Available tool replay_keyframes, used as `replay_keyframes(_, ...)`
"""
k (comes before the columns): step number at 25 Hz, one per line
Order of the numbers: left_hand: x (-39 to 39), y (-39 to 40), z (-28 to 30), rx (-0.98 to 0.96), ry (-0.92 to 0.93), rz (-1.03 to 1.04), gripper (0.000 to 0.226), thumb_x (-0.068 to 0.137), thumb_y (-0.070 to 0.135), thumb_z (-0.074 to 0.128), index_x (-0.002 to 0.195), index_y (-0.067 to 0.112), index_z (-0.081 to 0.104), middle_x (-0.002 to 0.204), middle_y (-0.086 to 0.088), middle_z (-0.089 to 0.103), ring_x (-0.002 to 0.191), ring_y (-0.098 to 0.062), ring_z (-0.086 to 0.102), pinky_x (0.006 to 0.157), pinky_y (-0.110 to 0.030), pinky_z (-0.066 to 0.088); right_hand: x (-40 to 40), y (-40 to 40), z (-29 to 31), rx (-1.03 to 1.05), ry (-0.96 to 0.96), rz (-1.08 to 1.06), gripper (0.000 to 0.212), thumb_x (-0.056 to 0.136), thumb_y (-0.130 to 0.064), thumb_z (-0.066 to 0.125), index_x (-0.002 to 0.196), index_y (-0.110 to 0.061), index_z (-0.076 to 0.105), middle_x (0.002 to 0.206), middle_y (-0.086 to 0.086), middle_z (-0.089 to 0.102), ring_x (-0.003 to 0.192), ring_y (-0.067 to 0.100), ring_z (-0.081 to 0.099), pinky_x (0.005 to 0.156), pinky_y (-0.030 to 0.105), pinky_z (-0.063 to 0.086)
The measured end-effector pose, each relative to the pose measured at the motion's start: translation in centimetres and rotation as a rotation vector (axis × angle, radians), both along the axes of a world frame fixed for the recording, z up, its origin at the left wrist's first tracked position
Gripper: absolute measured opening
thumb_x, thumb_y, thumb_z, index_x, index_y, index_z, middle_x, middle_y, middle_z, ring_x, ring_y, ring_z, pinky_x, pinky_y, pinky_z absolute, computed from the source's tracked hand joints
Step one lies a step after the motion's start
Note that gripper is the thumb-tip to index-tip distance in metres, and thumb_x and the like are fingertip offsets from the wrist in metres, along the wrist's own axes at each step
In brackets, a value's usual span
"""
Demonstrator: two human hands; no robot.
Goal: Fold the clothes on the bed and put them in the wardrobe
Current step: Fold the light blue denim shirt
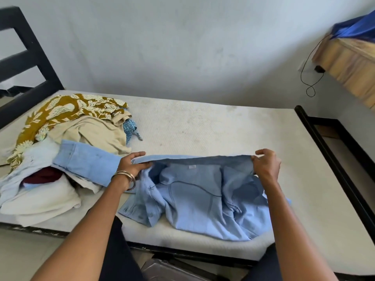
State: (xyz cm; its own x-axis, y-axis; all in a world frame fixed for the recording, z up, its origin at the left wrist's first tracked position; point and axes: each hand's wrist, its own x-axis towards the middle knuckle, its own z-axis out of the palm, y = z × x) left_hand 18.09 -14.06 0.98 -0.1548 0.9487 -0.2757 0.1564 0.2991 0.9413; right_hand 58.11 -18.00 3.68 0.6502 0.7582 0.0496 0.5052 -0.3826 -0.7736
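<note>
At the far left a black headboard (30,57) rises at the end of the bed (213,126), whose bare pale mattress carries everything. On its left part lies the heap of unfolded clothes (60,142): a mustard floral print piece (58,110) at the back, a beige garment (97,132) over a scrap of blue patterned cloth (128,126), and white pieces (42,197) nearer the front edge with something dark red (43,176) tucked between them. One sleeve (87,162) of the light blue shirt (203,197) is draped across this heap, so it will probably have to be drawn clear before the fold can be squared.

The left hand (133,165), with bangles (126,177) on its wrist, pinches the shirt's upper edge at one end, thumb under and fingers over. The right hand (265,164) grasps the same edge at the other end. Between them the edge is pulled taut and raised slightly off the mattress, seemingly to spread the shirt flat; its body lies rumpled below, reaching the near edge of the bed. The shirt is thus on the bed's middle, unfolded, and no wardrobe is in view.

To the right the mattress is bare up to the black bed frame (332,159). Beyond, a wooden piece of furniture (349,65) with blue cloth (357,27) on top stands against the wall, and a black cable (310,78) hangs beside it, well apart from the work.
</note>
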Motion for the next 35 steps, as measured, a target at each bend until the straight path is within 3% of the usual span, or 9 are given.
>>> replay_keyframes(5,-1.9,-0.4,-0.9,-0.160,-0.081,-0.035,0.040,0.065,0.042,0.083,0.080,0.008,0.067,0.079,-0.011,0.065,0.079,-0.024,0.058,0.074,-0.035,0.048,2.7,-0.2,0.4,0.044,0.455,0.209,0.020,0.085,-0.007,0.074,0.103,-0.006,0.066,0.070,0.013,0.060,0.044,0.015,0.045,0.038,0.021,0.038)
replay_keyframes(8,-1.8,-0.1,-1.1,-0.247,-0.101,0.122,0.049,0.068,0.050,0.081,0.086,0.009,0.061,0.082,-0.015,0.062,0.075,-0.025,0.058,0.074,-0.038,0.050,3.7,-1.5,-0.9,-0.110,0.591,0.341,0.023,0.079,-0.003,0.077,0.099,-0.004,0.068,0.072,0.012,0.067,0.056,0.013,0.061,0.051,0.025,0.054)
replay_keyframes(11,-0.8,-0.4,-1.4,-0.221,-0.062,0.210,0.040,0.074,0.034,0.082,0.094,0.002,0.067,0.088,-0.016,0.068,0.072,-0.026,0.063,0.073,-0.034,0.055,3.6,-2.8,-4.1,-0.532,0.120,0.547,0.025,0.078,-0.005,0.079,0.059,-0.008,0.063,0.050,0.003,0.050,0.050,0.016,0.041,0.047,0.027,0.038)
replay_keyframes(14,-0.2,-0.9,-2.1,-0.075,0.066,0.256,0.046,0.075,0.014,0.081,0.115,0.014,0.059,0.114,-0.011,0.061,0.094,-0.029,0.062,0.085,-0.038,0.052,2.5,-3.9,-6.9,-0.304,0.391,0.378,0.038,0.082,-0.015,0.077,0.065,0.010,0.053,0.058,0.007,0.042,0.059,0.020,0.038,0.056,0.033,0.032)
replay_keyframes(17,0.1,-1.3,-2.3,0.038,0.095,0.269,0.050,0.084,0.003,0.066,0.120,0.030,0.046,0.102,-0.009,0.053,0.073,-0.023,0.055,0.068,-0.033,0.046,0.8,-3.9,-7.4,-0.026,0.693,0.058,0.026,0.084,-0.021,0.077,0.082,-0.002,0.060,0.073,0.011,0.059,0.067,0.024,0.057,0.060,0.032,0.047)
replay_keyframes(21,0.1,-1.0,-3.0,0.155,0.180,0.088,0.034,0.088,-0.001,0.057,0.085,0.032,0.065,0.062,-0.006,0.052,0.046,-0.016,0.033,0.051,-0.027,0.031,-0.2,-3.3,-6.9,-0.004,0.450,-0.114,0.039,0.087,-0.026,0.074,0.111,-0.019,0.044,0.098,0.008,0.057,0.075,0.023,0.053,0.054,0.029,0.041)
replay_keyframes(28,-1.3,-0.1,-2.8,0.024,0.288,-0.152,0.036,0.078,0.008,0.078,0.112,0.006,0.070,0.120,-0.013,0.064,0.111,-0.025,0.059,0.101,-0.035,0.046,0.9,-2.7,-7.0,-0.139,0.381,0.371,0.025,0.078,-0.024,0.081,0.098,-0.011,0.074,0.096,0.005,0.067,0.087,0.021,0.061,0.079,0.037,0.053)
replay_keyframes(33,-1.6,1.1,-2.2,0.176,0.723,-0.099,0.022,0.081,0.020,0.076,0.093,0.002,0.073,0.091,-0.021,0.068,0.089,-0.033,0.062,0.074,-0.033,0.045,2.4,-2.0,-5.8,-0.193,0.039,0.336,0.009,0.082,-0.018,0.078,0.085,-0.011,0.073,0.081,0.012,0.069,0.082,0.029,0.061,0.069,0.032,0.046)
replay_keyframes(35,-0.4,1.4,-2.0,0.151,0.805,-0.047,0.026,0.084,0.029,0.071,0.091,0.004,0.071,0.096,-0.025,0.062,0.095,-0.040,0.058,0.076,-0.039,0.044,2.0,-1.4,-5.4,-0.209,-0.062,0.224,0.030,0.082,-0.030,0.078,0.070,-0.006,0.066,0.068,0.014,0.062,0.071,0.032,0.055,0.059,0.032,0.037)
